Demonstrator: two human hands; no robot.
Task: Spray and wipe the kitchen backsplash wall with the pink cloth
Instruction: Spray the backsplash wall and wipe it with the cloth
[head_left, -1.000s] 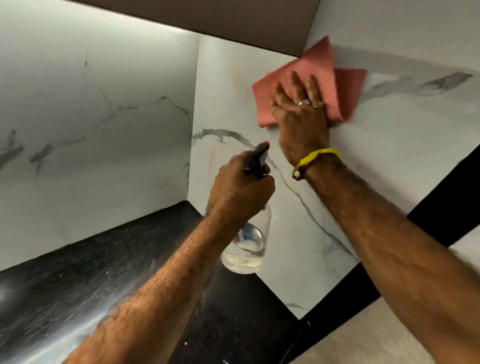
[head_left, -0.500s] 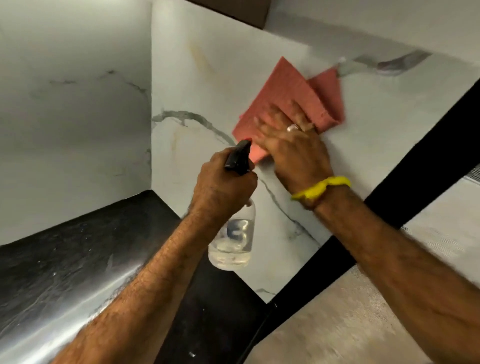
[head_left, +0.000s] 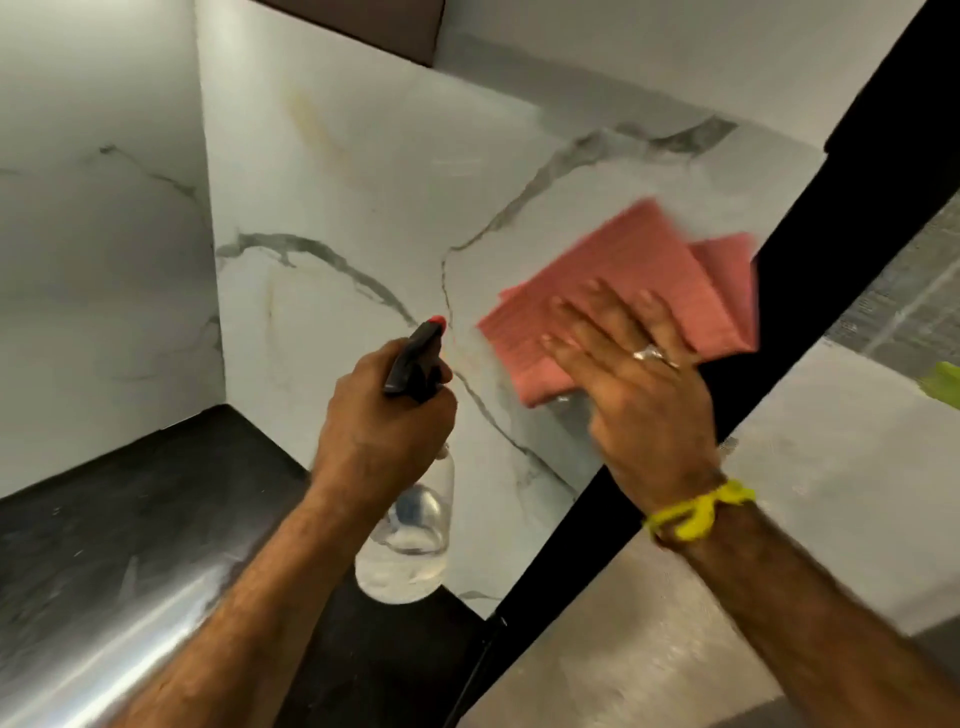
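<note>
The white marble backsplash wall (head_left: 353, 171) with grey veins fills the upper middle. My right hand (head_left: 639, 384) lies flat with spread fingers on the folded pink cloth (head_left: 618, 275) and presses it against the wall near the wall's right edge. The cloth looks blurred from motion. My left hand (head_left: 379, 431) grips a clear spray bottle (head_left: 410, 540) by its black trigger head (head_left: 415, 358), nozzle pointing at the wall just left of the cloth. Some clear liquid sits in the bottle's bottom.
A dark countertop (head_left: 130, 519) with a glossy front edge runs below the corner. A second marble wall (head_left: 98, 234) stands on the left. A black vertical edge strip (head_left: 810, 270) ends the wiped wall at right. A brown cabinet underside (head_left: 363, 26) hangs above.
My right hand has swept the pink cloth down and to the right across the wall, toward the black strip. The left hand with the bottle stayed about where it was.
</note>
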